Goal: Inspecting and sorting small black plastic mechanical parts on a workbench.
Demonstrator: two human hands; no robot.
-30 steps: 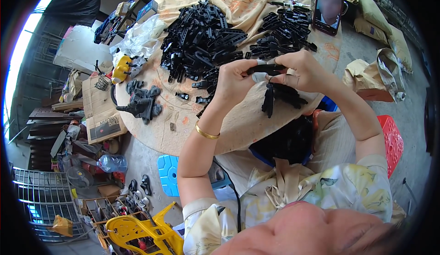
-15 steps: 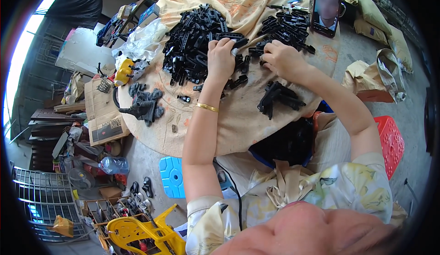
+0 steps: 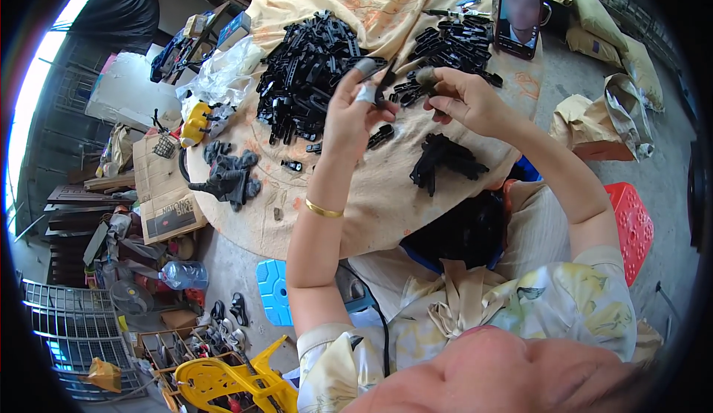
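My left hand is raised over the cloth-covered table, its fingers closed round a slim black plastic part. White tape wraps one of its fingers, and a grey cover sits on a fingertip. To its right, my right hand has its thumb and forefinger apart; a dull grey-brown cover shows on the forefinger tip. I see nothing plainly held there. Beyond the left hand lies a big heap of black plastic parts. A second, smaller pile of black parts lies past the right hand.
Black gloves lie on the near right of the tablecloth. Dark grey gloves and a yellow toy-like object rest at the left edge. A phone stands upright at the back right. Blue and red stools flank me.
Both hands have lifted from the black parts and drawn slightly toward me. The left has turned, tilting its black part upright. My right thumb and forefinger have spread. The view has shifted slightly.
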